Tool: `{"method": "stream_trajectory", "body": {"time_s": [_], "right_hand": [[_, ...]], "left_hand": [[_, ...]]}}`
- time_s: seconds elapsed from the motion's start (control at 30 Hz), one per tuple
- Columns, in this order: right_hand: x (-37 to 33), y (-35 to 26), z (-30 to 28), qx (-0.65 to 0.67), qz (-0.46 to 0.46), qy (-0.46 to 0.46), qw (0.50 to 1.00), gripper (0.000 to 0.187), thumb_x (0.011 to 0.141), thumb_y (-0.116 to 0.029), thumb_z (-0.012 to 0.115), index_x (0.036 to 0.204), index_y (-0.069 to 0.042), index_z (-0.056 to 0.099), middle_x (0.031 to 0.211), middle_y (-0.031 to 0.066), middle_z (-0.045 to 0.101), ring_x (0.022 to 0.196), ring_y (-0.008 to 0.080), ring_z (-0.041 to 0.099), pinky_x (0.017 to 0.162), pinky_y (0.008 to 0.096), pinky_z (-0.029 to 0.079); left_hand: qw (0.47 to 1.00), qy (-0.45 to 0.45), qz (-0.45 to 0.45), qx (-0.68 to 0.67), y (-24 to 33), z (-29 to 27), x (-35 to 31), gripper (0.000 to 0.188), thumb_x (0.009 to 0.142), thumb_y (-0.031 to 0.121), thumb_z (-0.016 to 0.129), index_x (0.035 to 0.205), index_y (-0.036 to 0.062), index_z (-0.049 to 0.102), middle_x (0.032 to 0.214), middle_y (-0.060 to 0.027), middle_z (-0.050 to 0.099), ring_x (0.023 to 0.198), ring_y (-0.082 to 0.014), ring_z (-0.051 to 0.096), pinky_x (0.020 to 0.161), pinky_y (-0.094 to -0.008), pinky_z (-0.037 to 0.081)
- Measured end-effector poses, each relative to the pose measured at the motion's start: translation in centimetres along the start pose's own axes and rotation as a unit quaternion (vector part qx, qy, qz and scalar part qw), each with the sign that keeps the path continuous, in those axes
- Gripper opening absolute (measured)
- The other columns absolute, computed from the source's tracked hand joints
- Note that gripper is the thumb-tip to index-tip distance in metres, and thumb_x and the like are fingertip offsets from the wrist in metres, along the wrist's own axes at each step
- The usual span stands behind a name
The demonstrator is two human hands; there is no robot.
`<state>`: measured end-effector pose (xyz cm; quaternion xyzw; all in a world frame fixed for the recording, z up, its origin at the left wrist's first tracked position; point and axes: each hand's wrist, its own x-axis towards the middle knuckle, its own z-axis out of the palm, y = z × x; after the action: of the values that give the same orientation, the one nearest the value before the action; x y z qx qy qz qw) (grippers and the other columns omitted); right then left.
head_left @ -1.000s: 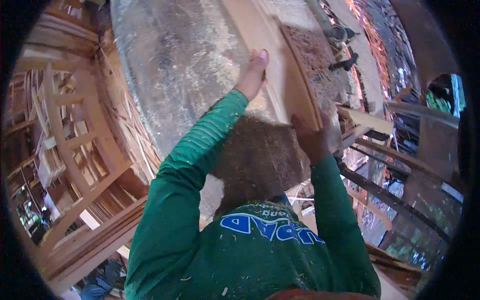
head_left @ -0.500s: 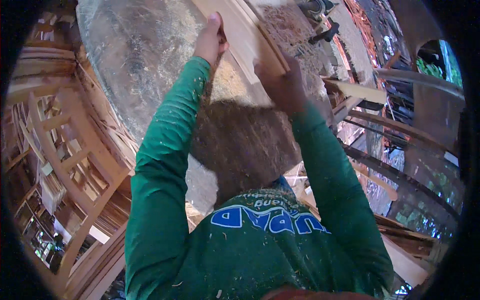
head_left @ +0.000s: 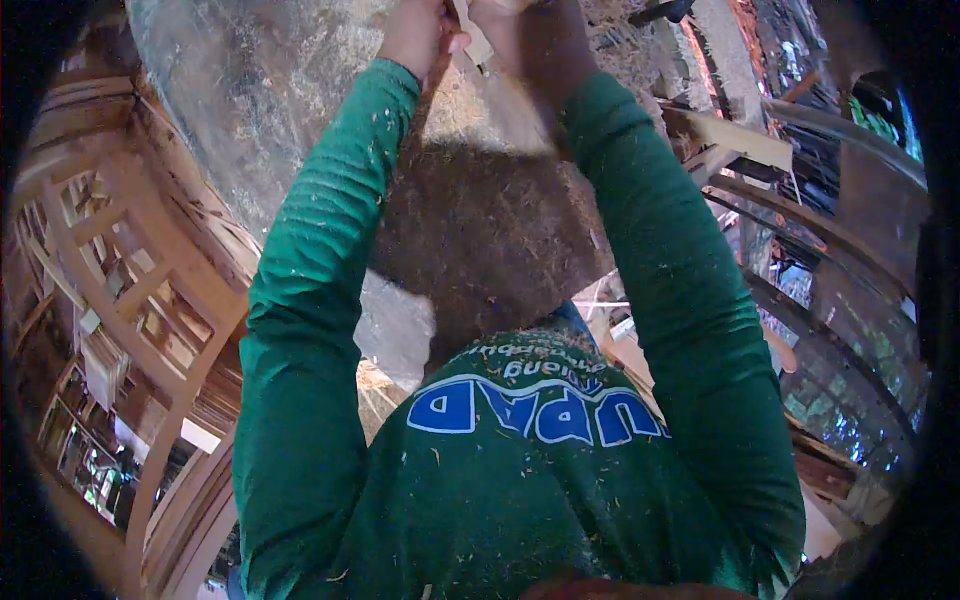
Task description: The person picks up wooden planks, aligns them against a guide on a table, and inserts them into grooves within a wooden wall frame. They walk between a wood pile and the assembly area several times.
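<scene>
Both my arms, in green sleeves flecked with wood shavings, stretch away to the top edge of the picture. Between my hands shows the near end of a pale wooden board (head_left: 474,42); the rest of it is cut off by the top edge or covered by my fingers. At its left side my left hand (head_left: 415,38) is closed on it, fingertips showing at its edge. My right hand (head_left: 545,45) wraps the board from the right, its fingers partly out of view and a little blurred. Under them lies a worn, dusty work surface (head_left: 270,110) with sawdust on it.
Left of the work surface stands a wooden frame with crossbars (head_left: 130,240), with stacked boards around it. To the right, a pale timber end (head_left: 750,145) juts out near curved dark bars (head_left: 830,225). A dark metal part (head_left: 660,12) sits at the top right.
My hands and the board have moved farther away, up toward the top edge. My right hand has risen beside the left, and much less of the board shows.
</scene>
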<state>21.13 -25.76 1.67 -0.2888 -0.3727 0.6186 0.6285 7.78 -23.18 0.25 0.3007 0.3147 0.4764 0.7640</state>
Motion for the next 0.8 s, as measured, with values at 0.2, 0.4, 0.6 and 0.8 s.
{"method": "stream_trajectory", "body": {"time_s": [0.2, 0.4, 0.6, 0.8], "right_hand": [[1.9, -2.3, 2.1, -0.512, -0.127, -0.006, 0.85, 0.033, 0.09, -0.007, 0.068, 0.121, 0.004, 0.062, 0.098, 0.0153, 0.074, 0.091, 0.0155, 0.067, 0.074, 0.0334, 0.056], [3.8, -0.5, 1.8, -0.533, -0.112, 0.033, 0.838, 0.025, 0.09, -0.011, 0.07, 0.111, 0.002, 0.068, 0.094, 0.018, 0.074, 0.086, 0.022, 0.072, 0.073, 0.0377, 0.057], [5.6, -1.2, 1.9, -0.534, -0.074, -0.023, 0.842, 0.025, 0.087, -0.016, 0.073, 0.103, 0.003, 0.07, 0.088, 0.0248, 0.073, 0.079, 0.0303, 0.074, 0.07, 0.0423, 0.058], [6.7, -1.4, 3.8, -0.561, -0.075, 0.062, 0.822, 0.041, 0.084, -0.025, 0.075, 0.106, 0.009, 0.068, 0.092, 0.0307, 0.072, 0.085, 0.0399, 0.074, 0.074, 0.0465, 0.059]], "left_hand": [[0.995, 0.076, -0.039, 0.049, 2.0, 0.4, 0.4, 0.048, 0.103, 0.064, 0.047, 0.1, 0.0209, 0.067, 0.08, 0.0037, 0.062, 0.073, -0.0119, 0.057, 0.071, -0.0327, 0.043], [0.979, 0.161, -0.105, 0.07, 3.6, 0.2, 1.1, 0.051, 0.1, 0.066, 0.053, 0.069, 0.0268, 0.045, 0.056, 0.009, 0.039, 0.049, -0.0104, 0.037, 0.05, -0.029, 0.028], [0.992, 0.123, -0.02, -0.005, 3.6, -0.2, 3.1, 0.049, 0.102, 0.063, 0.052, 0.07, 0.0261, 0.048, 0.057, 0.0076, 0.042, 0.049, -0.0105, 0.042, 0.05, -0.0293, 0.034], [0.999, 0.051, 0.016, -0.009, 3.1, -3.1, 5.6, 0.048, 0.102, 0.063, 0.052, 0.077, 0.022, 0.055, 0.061, 0.0041, 0.049, 0.054, -0.0133, 0.049, 0.054, -0.0301, 0.04]]}}
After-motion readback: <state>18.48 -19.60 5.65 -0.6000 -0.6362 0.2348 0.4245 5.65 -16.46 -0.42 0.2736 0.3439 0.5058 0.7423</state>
